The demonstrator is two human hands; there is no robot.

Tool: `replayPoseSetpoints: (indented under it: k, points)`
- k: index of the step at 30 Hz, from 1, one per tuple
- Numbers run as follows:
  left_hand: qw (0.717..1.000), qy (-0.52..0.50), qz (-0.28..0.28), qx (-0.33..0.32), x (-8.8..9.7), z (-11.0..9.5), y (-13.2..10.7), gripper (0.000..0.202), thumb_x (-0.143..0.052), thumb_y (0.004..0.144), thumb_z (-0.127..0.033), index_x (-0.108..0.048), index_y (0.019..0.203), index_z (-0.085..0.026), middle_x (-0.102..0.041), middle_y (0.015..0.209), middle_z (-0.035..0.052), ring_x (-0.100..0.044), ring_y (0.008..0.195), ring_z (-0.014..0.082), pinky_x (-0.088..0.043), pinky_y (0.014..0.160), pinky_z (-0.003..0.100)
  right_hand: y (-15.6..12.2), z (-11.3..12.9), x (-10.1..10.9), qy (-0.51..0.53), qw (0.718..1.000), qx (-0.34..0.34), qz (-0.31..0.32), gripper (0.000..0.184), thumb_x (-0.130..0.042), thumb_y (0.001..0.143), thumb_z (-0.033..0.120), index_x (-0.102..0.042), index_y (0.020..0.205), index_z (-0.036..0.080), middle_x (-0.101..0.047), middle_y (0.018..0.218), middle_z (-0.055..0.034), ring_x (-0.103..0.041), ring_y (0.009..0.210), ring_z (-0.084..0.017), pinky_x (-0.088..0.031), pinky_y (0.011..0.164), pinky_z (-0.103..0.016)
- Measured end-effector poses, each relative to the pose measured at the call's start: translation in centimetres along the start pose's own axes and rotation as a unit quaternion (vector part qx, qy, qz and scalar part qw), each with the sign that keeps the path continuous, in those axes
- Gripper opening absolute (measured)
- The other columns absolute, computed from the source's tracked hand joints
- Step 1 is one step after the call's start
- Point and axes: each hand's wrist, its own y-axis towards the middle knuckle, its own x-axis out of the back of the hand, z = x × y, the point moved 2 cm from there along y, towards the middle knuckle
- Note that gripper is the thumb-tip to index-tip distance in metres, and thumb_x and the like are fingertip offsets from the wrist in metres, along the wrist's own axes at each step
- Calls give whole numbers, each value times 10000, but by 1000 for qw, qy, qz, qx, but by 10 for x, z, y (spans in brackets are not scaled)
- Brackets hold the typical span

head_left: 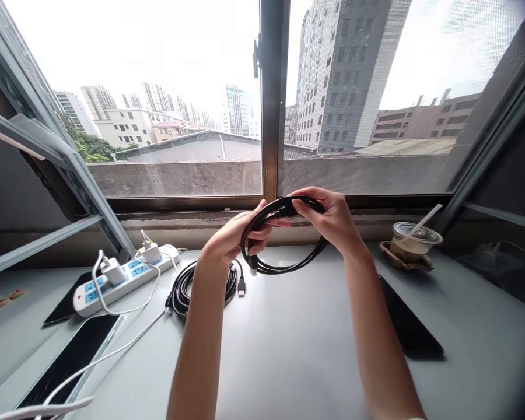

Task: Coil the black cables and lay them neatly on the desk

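Both my hands hold a coiled black cable (289,269) up above the table, near the window. My left hand (238,233) has its fingers wrapped round the left side of the loop, where a connector end hangs low by the fingers. At the loop's upper right, my right hand (326,216) pinches the strands between thumb and fingers. Behind my left forearm lies a second, larger coil of black cable (181,289) on the table, partly hidden by the arm. A USB plug (242,287) sticks out on that coil's right side.
A white power strip (126,286) with two chargers and white cords stands at left. A phone (70,364) lies in front of it. On the right are a dark phone-like slab (413,326) and a lidded drink cup (409,242) in a cardboard holder. Metal frames flank the table (289,361).
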Motion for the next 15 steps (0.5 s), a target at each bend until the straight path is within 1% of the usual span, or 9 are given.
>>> replayPoseSetpoints:
  k: [2, 3, 4, 7, 9, 11, 12, 14, 15]
  points:
    - [999, 7, -27, 26, -2, -1, 0, 618, -372, 833, -618, -666, 736, -83, -209, 414, -69, -265, 302, 44, -193, 302, 177, -1, 1, -1, 7, 1000, -15, 1, 192, -635, 761, 332, -676, 841, 163, -656, 771, -25, -591, 720, -140, -441, 628, -248]
    - [998, 16, -46, 31, -2, -2, 0, 675, -328, 818, -671, -651, 678, -96, -209, 403, -63, -262, 301, 48, -187, 301, 185, -1, 2, -2, 17, 1000, -23, 7, 189, -636, 759, 326, -675, 849, 164, -657, 787, -26, -591, 736, -140, -442, 640, -247]
    - [997, 32, -70, 28, -3, -2, 0, 683, -323, 805, -694, -633, 634, -109, -220, 396, -57, -271, 302, 50, -192, 306, 191, -1, 3, -3, 31, 999, -34, 20, 190, -631, 763, 319, -672, 870, 168, -656, 808, -25, -590, 752, -137, -442, 651, -243]
    - [983, 96, -156, -20, -4, -5, -1, 578, -460, 781, -648, -548, 528, -135, -285, 395, -49, -306, 327, 41, -237, 346, 192, -1, 4, -3, 82, 990, -70, 86, 210, -585, 799, 307, -650, 963, 193, -631, 828, -5, -565, 725, -104, -425, 617, -215]
    - [971, 117, -200, -49, -4, -5, -1, 554, -539, 762, -599, -448, 458, -146, -315, 395, -45, -301, 345, 33, -238, 365, 190, -1, 4, -2, 98, 984, -86, 120, 213, -552, 823, 300, -638, 997, 213, -587, 752, 17, -516, 635, -76, -381, 538, -193]
    - [969, 107, -214, -67, -4, -5, 0, 558, -571, 757, -562, -366, 434, -157, -307, 388, -50, -270, 356, 26, -214, 369, 187, -2, 5, -1, 97, 982, -87, 134, 235, -507, 855, 330, -629, 1031, 233, -532, 675, 30, -461, 565, -65, -329, 476, -187]
    - [969, 98, -214, -73, -4, -4, 1, 554, -578, 759, -547, -347, 438, -160, -294, 385, -56, -257, 359, 25, -200, 369, 185, -2, 5, -2, 92, 983, -81, 135, 265, -476, 874, 358, -616, 1068, 245, -524, 675, 27, -453, 557, -67, -316, 461, -189]
    - [971, 85, -206, -80, -5, -2, 3, 537, -583, 762, -530, -340, 455, -161, -278, 388, -66, -240, 362, 22, -182, 370, 182, -3, 8, -4, 61, 989, -45, 127, 324, -467, 878, 413, -581, 1142, 264, -567, 771, 4, -495, 617, -84, -326, 465, -194]
    - [973, 82, -201, -80, -5, -1, 4, 533, -584, 762, -528, -343, 461, -161, -270, 392, -69, -229, 363, 20, -175, 370, 181, -3, 11, -7, 34, 992, -16, 121, 348, -503, 858, 432, -575, 1155, 266, -594, 858, -13, -527, 682, -99, -341, 478, -196]
